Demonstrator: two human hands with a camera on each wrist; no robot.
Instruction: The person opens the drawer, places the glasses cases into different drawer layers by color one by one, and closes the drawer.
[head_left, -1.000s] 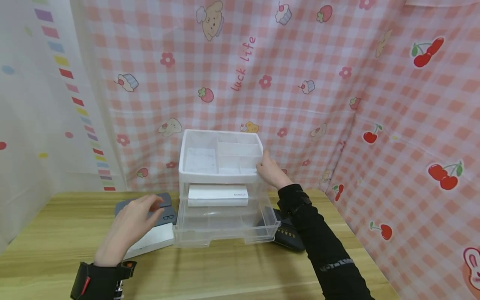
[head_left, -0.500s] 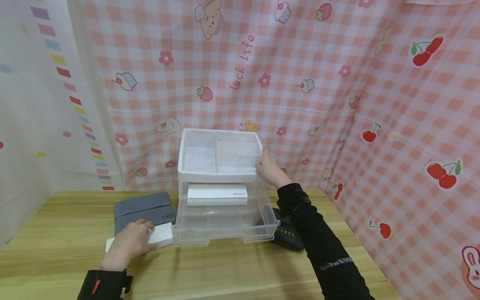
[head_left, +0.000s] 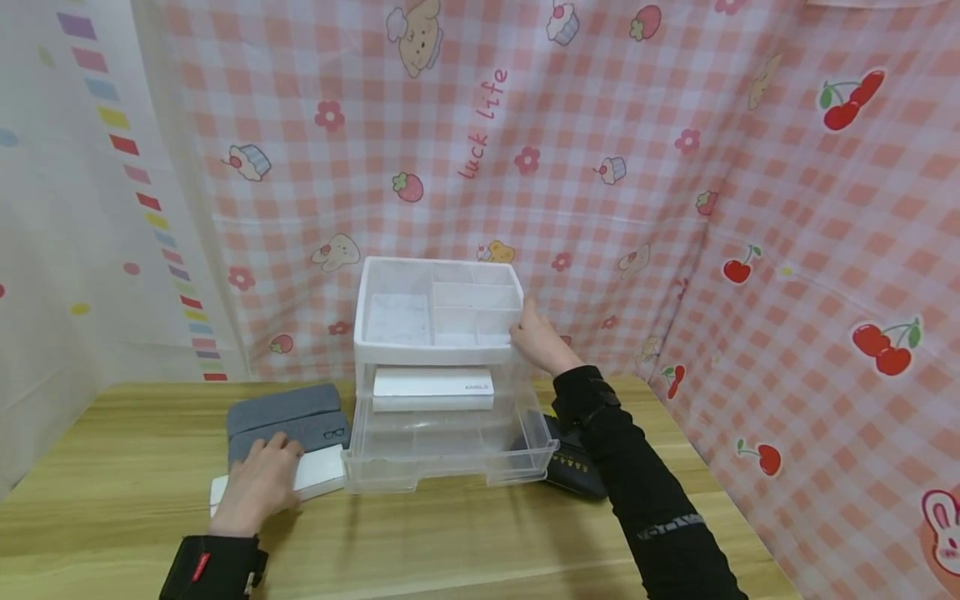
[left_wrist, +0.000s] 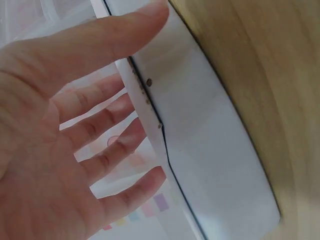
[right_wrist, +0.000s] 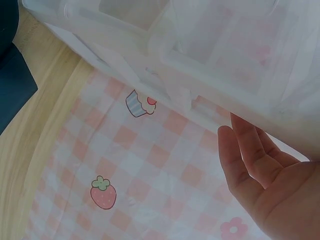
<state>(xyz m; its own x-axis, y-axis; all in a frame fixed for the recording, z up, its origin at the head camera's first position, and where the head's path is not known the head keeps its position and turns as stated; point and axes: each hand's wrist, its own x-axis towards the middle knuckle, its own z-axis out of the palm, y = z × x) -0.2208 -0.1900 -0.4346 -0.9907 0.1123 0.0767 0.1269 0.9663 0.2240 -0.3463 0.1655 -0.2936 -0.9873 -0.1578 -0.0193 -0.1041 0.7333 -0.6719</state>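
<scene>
In the head view my left hand lies over a closed white box on the table. The left wrist view shows the thumb across the front side of the white box and the fingers at its upper edge. My right hand holds the right rim of a white and clear plastic drawer organizer. In the right wrist view its fingertips meet the edge of the organizer. The clear bottom drawer is pulled out. Another white box with dark lettering sits inside the organizer.
A grey pouch with a glasses mark lies behind the left white box. Right of the drawer, partly hidden, is a black case with yellow marks. Checked pink curtains stand behind and to the right of the wooden table.
My left hand has come down from above the grey pouch onto the white box, shifting slightly since half a second ago. My right hand stays at the organizer's rim.
</scene>
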